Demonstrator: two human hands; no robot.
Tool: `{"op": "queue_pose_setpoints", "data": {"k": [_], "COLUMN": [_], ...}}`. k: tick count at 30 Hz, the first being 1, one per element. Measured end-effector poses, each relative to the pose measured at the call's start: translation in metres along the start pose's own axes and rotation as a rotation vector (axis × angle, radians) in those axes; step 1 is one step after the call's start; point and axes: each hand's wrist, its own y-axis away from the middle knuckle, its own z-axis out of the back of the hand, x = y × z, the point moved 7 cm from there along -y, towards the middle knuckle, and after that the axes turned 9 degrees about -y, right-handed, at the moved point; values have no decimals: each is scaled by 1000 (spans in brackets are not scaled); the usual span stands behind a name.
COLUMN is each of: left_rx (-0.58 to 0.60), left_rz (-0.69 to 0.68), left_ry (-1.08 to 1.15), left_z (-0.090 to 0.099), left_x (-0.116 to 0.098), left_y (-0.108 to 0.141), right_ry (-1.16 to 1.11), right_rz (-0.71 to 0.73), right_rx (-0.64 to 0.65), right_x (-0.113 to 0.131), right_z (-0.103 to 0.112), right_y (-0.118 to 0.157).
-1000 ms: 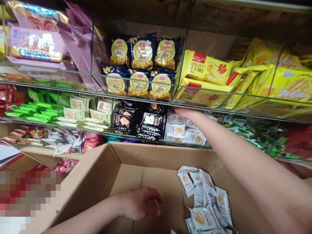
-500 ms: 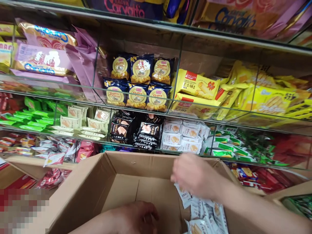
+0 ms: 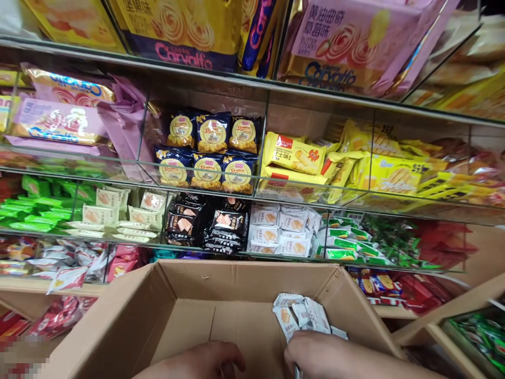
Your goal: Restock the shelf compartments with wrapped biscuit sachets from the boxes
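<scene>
An open cardboard box (image 3: 244, 281) stands before me, with small white snack packets (image 3: 311, 316) piled at its right side. My right hand (image 3: 311, 350) is down in the box at these packets, its fingers curled around the edge of a white one that is mostly hidden. Over the left part of the box floor is my left hand (image 3: 215, 358), loosely curved with thumb and fingers apart and nothing seen in it. Just behind the box, stacked white packets (image 3: 282, 229) of the same look fill a shelf compartment.
Black packets (image 3: 224, 223) and cream packets (image 3: 100, 216) sit left of the white stack; green-and-white packets (image 3: 351, 242) sit right of it. Clear dividers and a glass shelf edge (image 3: 221, 255) run behind the box. Blue cookie bags (image 3: 207, 171) and yellow bags (image 3: 294, 152) fill the shelf above.
My right hand has come down from near the box's back rim to the packets inside. The left hand has shifted slightly left and lower in view. The camera view has tilted upward.
</scene>
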Motion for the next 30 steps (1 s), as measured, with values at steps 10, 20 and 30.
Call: {"op": "queue_pose_setpoints", "data": {"k": [10,20,30], "left_rx": [-16,-156,-354], "left_rz": [-463,-349,-262], "left_ry": [703,708,771], "left_z": [19,29,52], "left_x": [-52,-47,-35], "left_y": [8,10,12], "right_ry": [-1126,-1495,-791], "right_rz": [-57,-69,50], "right_rx": [-172,-226,-507], "right_x": [62,57,59], "right_z": [72,61,81], "right_y": [-9,-6,7]}}
